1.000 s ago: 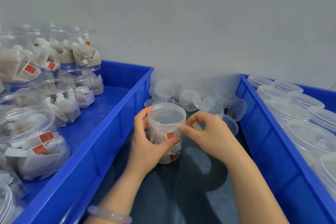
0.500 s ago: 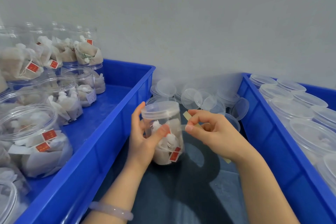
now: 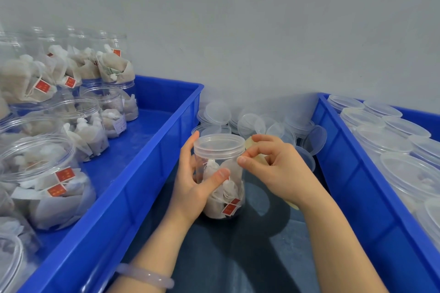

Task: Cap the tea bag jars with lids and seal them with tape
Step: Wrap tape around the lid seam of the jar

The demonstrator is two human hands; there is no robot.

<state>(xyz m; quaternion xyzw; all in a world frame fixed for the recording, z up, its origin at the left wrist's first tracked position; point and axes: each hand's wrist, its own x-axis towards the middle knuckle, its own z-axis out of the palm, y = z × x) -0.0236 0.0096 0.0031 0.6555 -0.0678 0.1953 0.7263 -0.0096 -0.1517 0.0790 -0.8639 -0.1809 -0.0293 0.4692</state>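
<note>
Left hand (image 3: 192,188) wrapped round clear plastic lidded jar of tea bags (image 3: 220,173) between blue crates (image 3: 133,188), right hand (image 3: 273,169) pinching yellowish tape strip (image 3: 252,144) at its rim, open tea-bag jars (image 3: 81,126) in left crate

The tape (image 3: 252,144) is mostly hidden behind the right hand (image 3: 273,171) — only a yellowish sliver shows by the lid (image 3: 219,144). Fingers (image 3: 190,144) of the left hand (image 3: 190,188) pass behind the jar (image 3: 234,183), and the red tags' (image 3: 230,208) print is too small to read.

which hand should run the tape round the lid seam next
Right. The right hand pinches the tape at the rim of the lid, while the left hand grips the jar and can likely steady or turn it.
</note>
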